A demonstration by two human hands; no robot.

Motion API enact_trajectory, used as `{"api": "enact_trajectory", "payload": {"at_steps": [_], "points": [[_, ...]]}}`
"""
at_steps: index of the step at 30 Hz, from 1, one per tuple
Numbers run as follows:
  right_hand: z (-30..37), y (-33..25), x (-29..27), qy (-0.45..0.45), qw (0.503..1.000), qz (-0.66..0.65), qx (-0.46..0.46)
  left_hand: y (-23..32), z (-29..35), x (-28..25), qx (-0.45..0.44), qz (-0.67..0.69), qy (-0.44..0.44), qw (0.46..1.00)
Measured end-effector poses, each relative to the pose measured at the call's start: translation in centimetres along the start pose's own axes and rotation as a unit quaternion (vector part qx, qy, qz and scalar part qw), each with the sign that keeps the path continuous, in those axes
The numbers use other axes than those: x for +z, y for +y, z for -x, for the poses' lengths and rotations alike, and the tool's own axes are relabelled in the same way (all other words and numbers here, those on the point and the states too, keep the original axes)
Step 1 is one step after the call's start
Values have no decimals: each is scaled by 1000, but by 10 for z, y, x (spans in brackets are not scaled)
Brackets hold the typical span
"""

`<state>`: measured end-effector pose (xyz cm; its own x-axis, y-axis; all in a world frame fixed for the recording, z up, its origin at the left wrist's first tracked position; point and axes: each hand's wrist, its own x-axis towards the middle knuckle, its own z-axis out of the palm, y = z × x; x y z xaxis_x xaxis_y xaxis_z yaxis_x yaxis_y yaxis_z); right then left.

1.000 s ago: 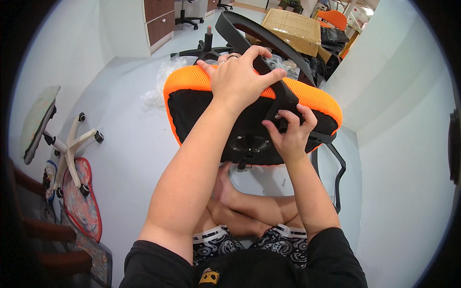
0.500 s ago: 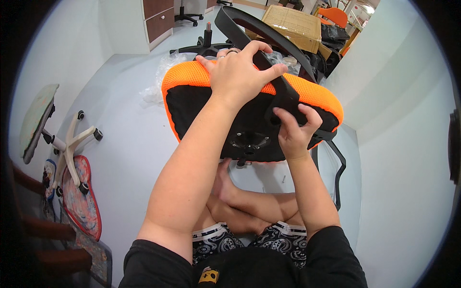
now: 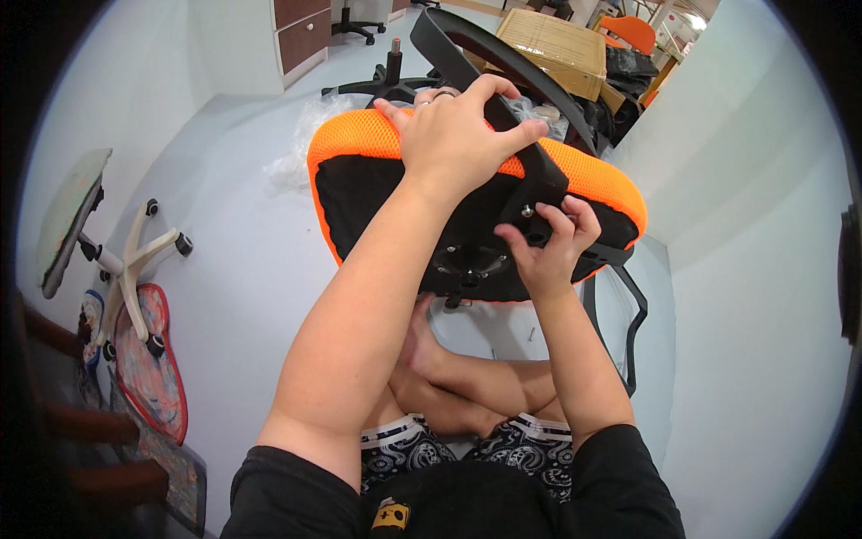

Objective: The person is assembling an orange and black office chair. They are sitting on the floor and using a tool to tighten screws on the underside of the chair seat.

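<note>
An orange mesh chair seat is tipped on edge before me, its black underside and round metal fixing plate facing me. My left hand grips the black armrest where it crosses the seat's upper edge; its fingertips pass out of sight behind. At the armrest's lower end shows a shiny bolt head. Beside that bolt is my right hand, thumb and fingers apart with nothing visible between them. Its fingertips are close to the bolt; whether they touch the armrest I cannot tell.
A second black armrest reaches down at the seat's right. Loose screws lie on the floor near my legs. Beyond are a black wheeled base, clear plastic wrap and a cardboard box. A white-legged stool stands left.
My right thumb has drawn away from the armrest's lower end, uncovering the bolt head. The seat appears slightly shifted to the right in view. My left hand keeps its hold.
</note>
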<state>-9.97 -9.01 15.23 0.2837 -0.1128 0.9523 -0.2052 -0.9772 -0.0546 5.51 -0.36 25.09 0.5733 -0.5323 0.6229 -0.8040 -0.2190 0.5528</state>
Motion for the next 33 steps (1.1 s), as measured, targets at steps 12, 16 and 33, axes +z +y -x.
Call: {"api": "enact_trajectory", "payload": {"at_steps": [12,16,33], "points": [[-3,1,2,5,999,2,34,-1,-2,0,-5,-17,0,1000],[-4,6,1,10,999,42,-30,-2,-3,1,6,4,-5,1000],[-10,7,2,-18,994,37,-98,-6,-3,3,16,29,20,999]]}}
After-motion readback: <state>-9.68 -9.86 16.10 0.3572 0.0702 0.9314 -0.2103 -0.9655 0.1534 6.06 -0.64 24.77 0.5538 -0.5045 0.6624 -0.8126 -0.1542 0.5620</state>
